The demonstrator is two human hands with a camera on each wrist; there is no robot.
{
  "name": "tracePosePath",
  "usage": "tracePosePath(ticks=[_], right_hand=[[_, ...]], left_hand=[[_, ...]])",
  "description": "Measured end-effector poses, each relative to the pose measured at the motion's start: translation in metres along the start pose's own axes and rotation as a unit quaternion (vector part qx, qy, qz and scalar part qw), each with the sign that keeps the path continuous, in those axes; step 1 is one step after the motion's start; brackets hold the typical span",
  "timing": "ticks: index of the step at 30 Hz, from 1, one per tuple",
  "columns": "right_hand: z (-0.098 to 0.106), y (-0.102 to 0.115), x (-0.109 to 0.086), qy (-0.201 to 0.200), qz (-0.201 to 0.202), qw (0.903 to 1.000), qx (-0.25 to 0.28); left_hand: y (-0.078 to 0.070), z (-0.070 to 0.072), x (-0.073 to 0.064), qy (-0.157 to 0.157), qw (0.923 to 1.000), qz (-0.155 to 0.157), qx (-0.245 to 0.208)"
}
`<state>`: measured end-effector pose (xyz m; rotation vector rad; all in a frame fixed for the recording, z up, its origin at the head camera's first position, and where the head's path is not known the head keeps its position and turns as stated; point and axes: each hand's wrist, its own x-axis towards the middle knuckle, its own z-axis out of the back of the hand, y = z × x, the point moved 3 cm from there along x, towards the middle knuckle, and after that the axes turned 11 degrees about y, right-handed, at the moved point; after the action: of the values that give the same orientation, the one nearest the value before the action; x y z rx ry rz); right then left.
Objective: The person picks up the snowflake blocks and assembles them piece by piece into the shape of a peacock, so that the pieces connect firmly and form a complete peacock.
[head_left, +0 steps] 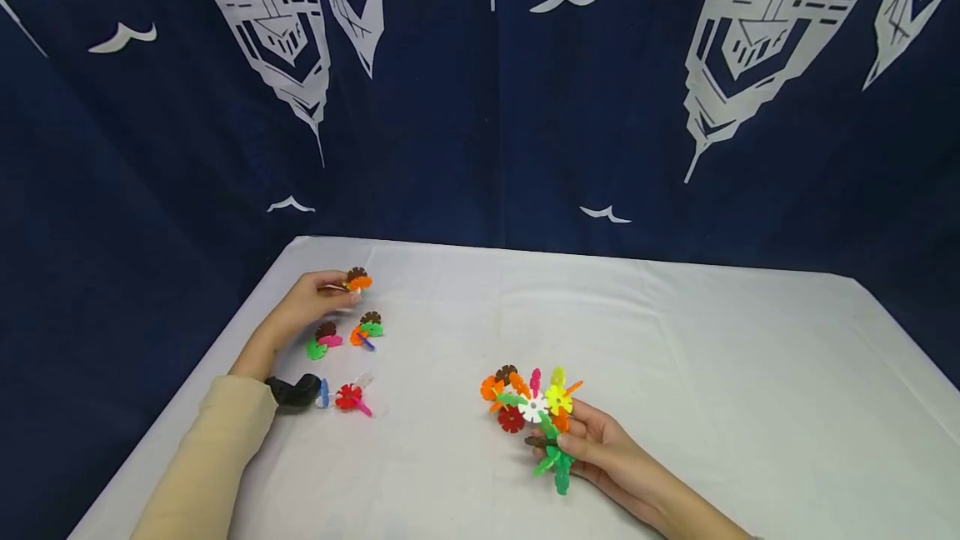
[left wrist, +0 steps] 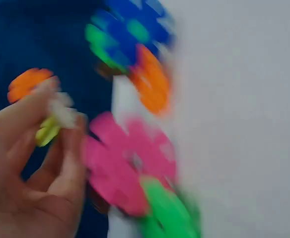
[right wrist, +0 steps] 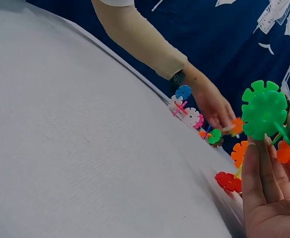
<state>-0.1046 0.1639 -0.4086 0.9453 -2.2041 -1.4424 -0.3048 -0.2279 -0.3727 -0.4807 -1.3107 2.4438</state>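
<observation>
At the table's far left, my left hand (head_left: 318,298) pinches a small cluster of interlocking flower-shaped discs (head_left: 360,282), with brown and orange ones showing. Its orange, white and yellow parts appear between the fingertips in the blurred left wrist view. My right hand (head_left: 611,448) grips a larger assembly of the same notched discs (head_left: 534,407) near the front centre. Green pieces form its lower end by the thumb; white, yellow, orange, red and brown discs spread above. A broad green disc (right wrist: 265,110) faces the right wrist camera. Whether the assembly touches the table I cannot tell.
Two small disc clusters, one with pink (head_left: 330,341) and one with orange (head_left: 359,335), lie nearer than the left hand. A red-centred cluster (head_left: 348,397) lies beside the black wrist strap (head_left: 296,391). White cloth covers the table (head_left: 712,373); a navy curtain (head_left: 450,148) hangs behind.
</observation>
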Motion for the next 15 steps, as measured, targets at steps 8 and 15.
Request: tracePosePath(ticks=[8, 15], right_hand=[[0.000, 0.004, -0.001, -0.018, 0.014, 0.9997, -0.013], [-0.005, 0.008, -0.002, -0.026, 0.031, 0.9991, -0.012]], left_hand=[[-0.058, -0.028, -0.031, 0.039, 0.9472, -0.088, -0.306], [-0.100, -0.104, -0.062, 0.091, 0.9481, -0.057, -0.300]])
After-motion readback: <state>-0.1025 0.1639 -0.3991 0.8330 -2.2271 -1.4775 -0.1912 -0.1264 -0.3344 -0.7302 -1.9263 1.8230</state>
